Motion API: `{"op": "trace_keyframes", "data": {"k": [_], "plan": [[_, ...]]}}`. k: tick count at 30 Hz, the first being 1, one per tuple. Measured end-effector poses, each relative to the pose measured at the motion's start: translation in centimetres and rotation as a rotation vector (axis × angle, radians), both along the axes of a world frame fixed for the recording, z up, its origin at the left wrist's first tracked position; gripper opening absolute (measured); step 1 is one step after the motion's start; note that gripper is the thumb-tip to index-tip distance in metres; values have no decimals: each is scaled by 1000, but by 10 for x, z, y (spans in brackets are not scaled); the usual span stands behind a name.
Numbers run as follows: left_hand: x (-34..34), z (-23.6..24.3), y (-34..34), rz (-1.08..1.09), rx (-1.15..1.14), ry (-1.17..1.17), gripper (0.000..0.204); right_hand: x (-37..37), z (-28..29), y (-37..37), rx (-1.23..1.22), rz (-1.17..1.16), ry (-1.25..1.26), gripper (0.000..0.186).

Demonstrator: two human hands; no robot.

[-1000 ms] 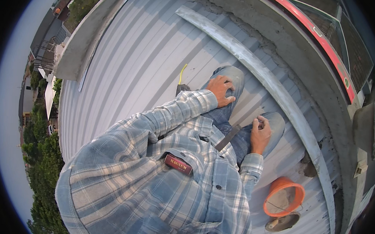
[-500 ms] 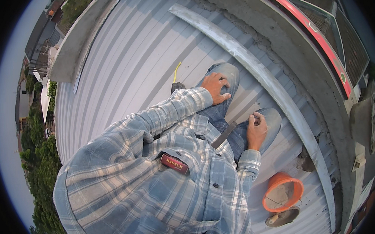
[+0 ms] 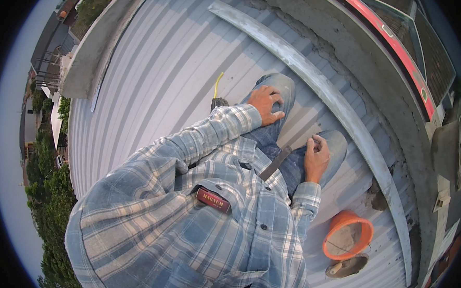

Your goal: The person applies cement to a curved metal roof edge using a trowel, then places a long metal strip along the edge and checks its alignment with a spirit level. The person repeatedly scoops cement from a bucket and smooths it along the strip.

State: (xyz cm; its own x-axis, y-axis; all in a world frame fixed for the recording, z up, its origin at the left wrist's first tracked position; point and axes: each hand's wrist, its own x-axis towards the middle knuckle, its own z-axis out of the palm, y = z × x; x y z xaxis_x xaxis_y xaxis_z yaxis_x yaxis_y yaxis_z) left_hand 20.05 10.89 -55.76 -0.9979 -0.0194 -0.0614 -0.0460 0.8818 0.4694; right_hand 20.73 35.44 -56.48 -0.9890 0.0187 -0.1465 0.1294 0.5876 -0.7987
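Note:
My left hand (image 3: 266,105) rests on my left knee in blue jeans, its fingers loosely bent and the thumb apart, with nothing in it. On my right thigh lies my right hand (image 3: 317,159), fingers curled in toward the thumb; whether anything small is between them is hidden. Between my forearms a dark strap end (image 3: 277,163) sticks out at my waist. A red pack (image 3: 213,199) shows in my plaid shirt's pocket. Past my left wrist is a dark object (image 3: 219,103), partly covered by the sleeve, with a yellow strip (image 3: 218,85) beside it.
I sit on a ribbed metal roof (image 3: 155,82). A long metal strip (image 3: 317,86) curves along the rough concrete wall (image 3: 370,73). To my right stand an orange bucket (image 3: 366,232) of grey material and a rounded tool with a light handle (image 3: 350,266). Trees lie beyond the left edge.
The view shifts very slightly. Both hands stay in place on my legs, with little visible change in their fingers.

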Motion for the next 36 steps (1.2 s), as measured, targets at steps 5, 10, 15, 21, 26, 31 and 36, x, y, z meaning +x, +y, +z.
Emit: {"op": "trace_keyframes", "data": {"k": [5,10,15,21,26,31,36], "plan": [[-1,3,1,-3,10,-12,37,0,-2,1,16,-1,18,28],[-3,-1,1,7,-7,-3,38,-3,-2,1,20,-17,-20,28],[-5,-5,4,2,-4,24,38,-3,4,4,-26,-25,-50,28],[-2,-7,4,-7,-24,28,37,-1,0,4,-24,-24,-30,28],[3,-1,-5,16,-28,-4,37,4,4,-8,-2,-23,-23,29],[-10,4,-1,-8,-51,6,36,-3,5,-4,-64,-43,-49,30],[-12,-3,-3,-59,5,91,35,-4,14,4,-47,-43,-64,29]]}}
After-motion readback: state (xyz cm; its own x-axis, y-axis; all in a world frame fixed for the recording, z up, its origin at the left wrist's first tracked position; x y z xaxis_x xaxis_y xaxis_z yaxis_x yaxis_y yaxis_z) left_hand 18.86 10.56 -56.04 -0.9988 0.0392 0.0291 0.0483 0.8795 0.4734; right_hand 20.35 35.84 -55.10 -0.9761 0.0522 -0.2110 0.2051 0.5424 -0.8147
